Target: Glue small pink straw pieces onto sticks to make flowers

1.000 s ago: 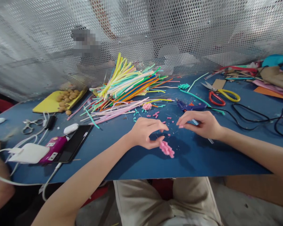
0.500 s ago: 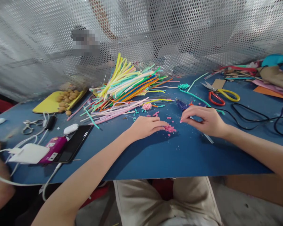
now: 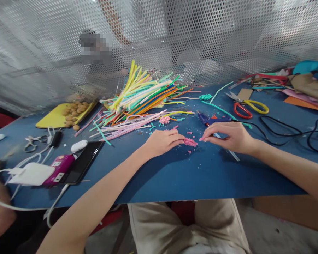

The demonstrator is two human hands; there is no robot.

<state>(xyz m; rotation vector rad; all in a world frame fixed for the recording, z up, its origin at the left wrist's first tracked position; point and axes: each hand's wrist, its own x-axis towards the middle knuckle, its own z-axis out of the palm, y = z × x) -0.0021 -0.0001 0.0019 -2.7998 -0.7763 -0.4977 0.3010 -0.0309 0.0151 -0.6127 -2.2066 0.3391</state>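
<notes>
My left hand (image 3: 165, 141) is closed on a pink cluster of short fuzzy pieces (image 3: 190, 142), which sticks out past the fingertips to the right. My right hand (image 3: 226, 137) pinches a small pink piece (image 3: 201, 138) between thumb and finger, a short gap away from the cluster. Behind the right hand lies a blue glue gun (image 3: 214, 119), with a clear glue stick (image 3: 233, 155) showing below the hand. Loose pink bits (image 3: 190, 133) and a paler pink cluster (image 3: 164, 120) rest on the blue table between and beyond the hands.
A heap of coloured pipe cleaners (image 3: 145, 91) lies at the back. Scissors with red and yellow handles (image 3: 247, 106) and a black cable (image 3: 281, 132) are on the right. At left are a phone (image 3: 86, 164), a white charger (image 3: 33, 173) and another person's arm (image 3: 0, 197). A perforated metal screen (image 3: 159, 38) stands behind.
My right hand has shifted slightly left with its pink piece, closer to the cluster. My left hand has drawn the cluster a little to the left and tilted it.
</notes>
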